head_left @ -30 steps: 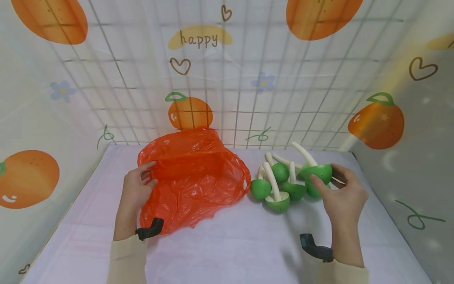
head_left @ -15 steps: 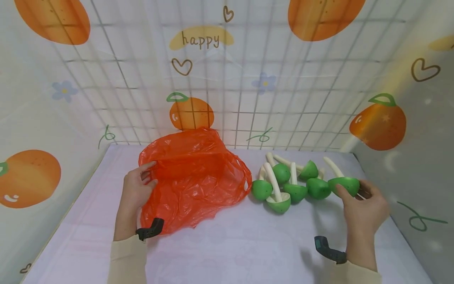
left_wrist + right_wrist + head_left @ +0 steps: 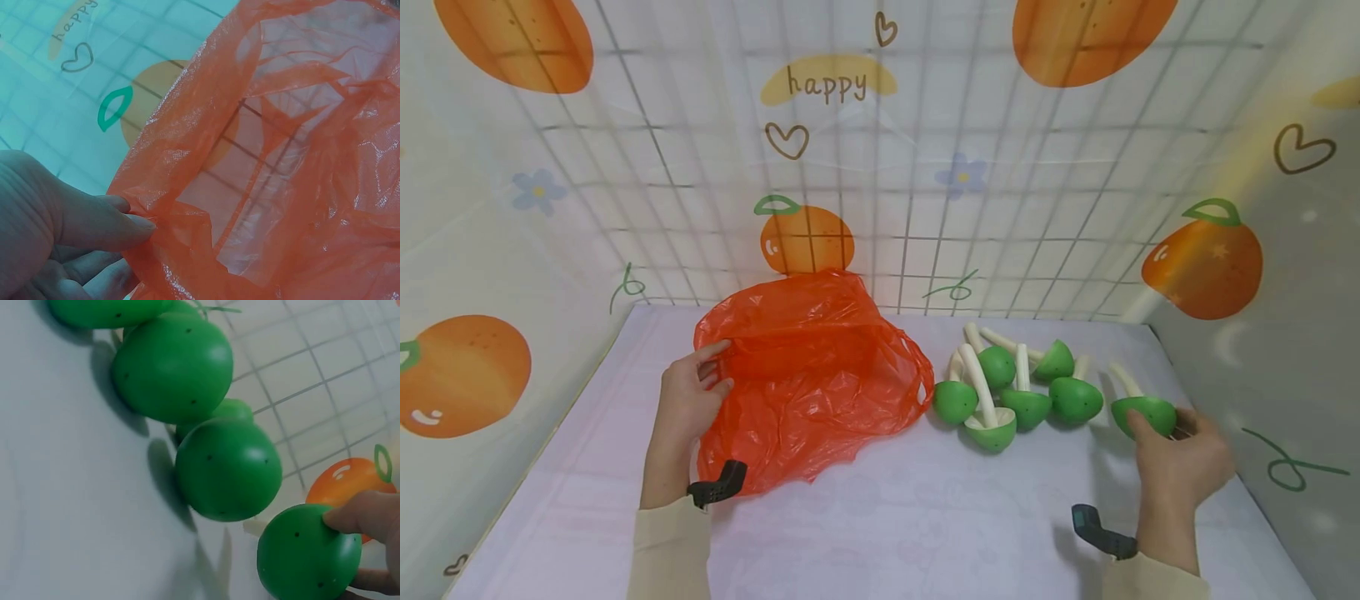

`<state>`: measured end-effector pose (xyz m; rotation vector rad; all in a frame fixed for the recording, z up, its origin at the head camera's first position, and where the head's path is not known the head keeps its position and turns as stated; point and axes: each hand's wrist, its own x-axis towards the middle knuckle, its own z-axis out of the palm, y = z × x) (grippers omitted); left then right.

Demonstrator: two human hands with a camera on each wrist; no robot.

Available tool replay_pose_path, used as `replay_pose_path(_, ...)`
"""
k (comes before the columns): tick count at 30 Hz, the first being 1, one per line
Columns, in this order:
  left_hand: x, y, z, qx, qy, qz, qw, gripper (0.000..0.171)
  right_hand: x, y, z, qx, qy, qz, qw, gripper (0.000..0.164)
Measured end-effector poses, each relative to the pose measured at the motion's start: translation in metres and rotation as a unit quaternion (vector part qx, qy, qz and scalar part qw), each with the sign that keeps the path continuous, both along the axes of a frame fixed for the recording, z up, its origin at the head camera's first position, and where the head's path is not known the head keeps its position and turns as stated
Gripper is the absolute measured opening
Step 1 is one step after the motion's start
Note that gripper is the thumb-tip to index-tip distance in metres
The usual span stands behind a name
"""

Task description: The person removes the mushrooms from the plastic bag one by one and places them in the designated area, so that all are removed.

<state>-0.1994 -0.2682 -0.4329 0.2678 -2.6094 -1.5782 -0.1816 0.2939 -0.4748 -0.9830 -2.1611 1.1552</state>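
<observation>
My left hand (image 3: 691,398) pinches the left edge of a crumpled red plastic bag (image 3: 820,392), thumb against fingers in the left wrist view. The bag's mouth gapes beside that hand. At the far right, my right hand (image 3: 1183,458) holds a green-capped toy mushroom (image 3: 1150,414) by its cap, white stem pointing up and left. In the right wrist view the thumb presses on the cap of this mushroom (image 3: 306,556). Just left of it, a cluster of similar mushrooms lies on the table, the nearest being a green-capped one (image 3: 1077,400).
The other mushrooms, among them a front one (image 3: 991,429) with its pale underside showing, sit between the bag and my right hand. A pale cloth covers the table (image 3: 910,525). Behind stands a wire grid (image 3: 910,250) under a sheet printed with oranges.
My right hand has carried the mushroom rightward and down, away from the cluster, uncovering the mushrooms behind it. The left hand and the bag stay in place.
</observation>
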Motion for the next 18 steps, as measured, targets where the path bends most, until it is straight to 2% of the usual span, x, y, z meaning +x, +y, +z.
replay_pose_path(9, 0.000, 0.001, 0.001, -0.001, -0.007, 0.003, 1.0000, 0.060, -0.004, 0.009, -0.020, 0.014, -0.009, 0.025, 1.000, 0.065)
replay_pose_path(18, 0.001, 0.001, 0.002, -0.001, -0.006, 0.001, 1.0000, 0.060, -0.001, 0.005, -0.019, 0.033, -0.034, 0.047, 0.998, 0.066)
